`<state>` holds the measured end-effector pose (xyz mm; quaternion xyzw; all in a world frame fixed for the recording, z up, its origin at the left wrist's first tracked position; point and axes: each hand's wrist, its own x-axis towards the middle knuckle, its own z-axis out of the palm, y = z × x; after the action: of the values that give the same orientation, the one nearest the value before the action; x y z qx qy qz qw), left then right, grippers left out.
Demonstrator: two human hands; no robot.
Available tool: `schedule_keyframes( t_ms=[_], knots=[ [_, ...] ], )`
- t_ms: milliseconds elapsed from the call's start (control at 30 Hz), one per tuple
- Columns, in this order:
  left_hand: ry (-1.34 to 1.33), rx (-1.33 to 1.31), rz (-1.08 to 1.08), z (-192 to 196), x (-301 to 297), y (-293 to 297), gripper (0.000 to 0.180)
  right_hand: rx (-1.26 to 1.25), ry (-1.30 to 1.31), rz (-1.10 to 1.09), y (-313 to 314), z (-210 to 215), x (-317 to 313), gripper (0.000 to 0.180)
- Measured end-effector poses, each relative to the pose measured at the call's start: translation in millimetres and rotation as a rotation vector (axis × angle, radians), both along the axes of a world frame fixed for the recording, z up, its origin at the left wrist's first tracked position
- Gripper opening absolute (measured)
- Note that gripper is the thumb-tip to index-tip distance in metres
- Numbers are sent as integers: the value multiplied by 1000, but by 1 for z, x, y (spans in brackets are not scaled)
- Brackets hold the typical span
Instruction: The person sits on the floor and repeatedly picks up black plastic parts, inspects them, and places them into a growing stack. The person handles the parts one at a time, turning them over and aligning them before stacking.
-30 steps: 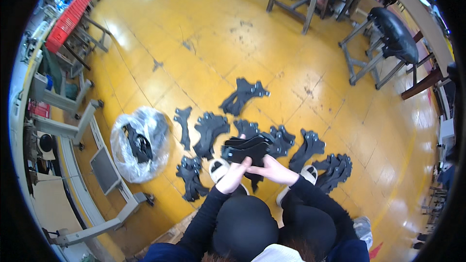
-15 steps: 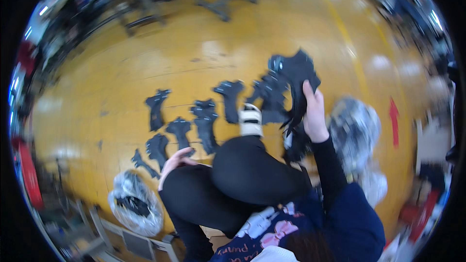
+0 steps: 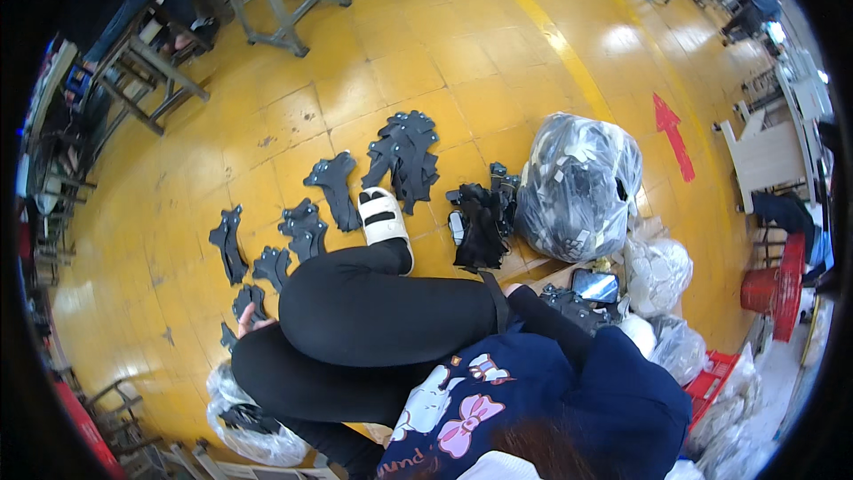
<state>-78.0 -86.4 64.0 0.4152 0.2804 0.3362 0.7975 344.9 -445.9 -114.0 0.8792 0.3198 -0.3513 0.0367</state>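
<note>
My left hand [image 3: 253,321] is low beside my left thigh, a few fingers showing apart, next to a small dark fabric piece [image 3: 250,300]. The thigh hides the rest of it. Between my right thigh and a dark sleeve only a bit of my right hand [image 3: 513,289] shows; its fingers are hidden. More dark, flared fabric pieces lie in a slanting row on the floor, among them a single piece [image 3: 335,191] and a stack [image 3: 304,229]. The largest heap [image 3: 404,158] spreads beyond my white sandal [image 3: 383,218]. A darker bundle [image 3: 481,227] sits right of the sandal.
A big clear plastic bag [image 3: 582,187] of dark pieces stands at the right, with a smaller white bag [image 3: 657,274] nearer. A phone [image 3: 594,286] lies beside my right arm. Another plastic bag [image 3: 258,427] is at lower left. Wooden stools [image 3: 283,27] stand far left.
My right hand has come down and back toward my thigh; the dark fabric piece it held up no longer shows in it. The view has swung to the right.
</note>
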Motion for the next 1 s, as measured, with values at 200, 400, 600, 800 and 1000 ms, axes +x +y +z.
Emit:
schedule_keyframes(
  t_ms=[200, 400, 600, 800, 1000],
  knots=[
    [408, 150, 224, 111, 8, -35, 40, 354, -82, 456, 79, 106, -10, 40],
    [718, 574, -26, 221, 52, -45, 38, 657, 162, 843, 187, 256, -1, 58],
    [924, 1018, -821, 211, 73, -68, 50, 975, 7, 1098, 233, 396, -56, 46],
    [1105, 1236, -955, 136, 105, -54, 51, 917, 342, 1843, 271, 393, -45, 46],
    [1226, 1072, -845, 140, 102, -36, 43, 1024, 280, 1681, 309, 371, -48, 46]
  ],
)
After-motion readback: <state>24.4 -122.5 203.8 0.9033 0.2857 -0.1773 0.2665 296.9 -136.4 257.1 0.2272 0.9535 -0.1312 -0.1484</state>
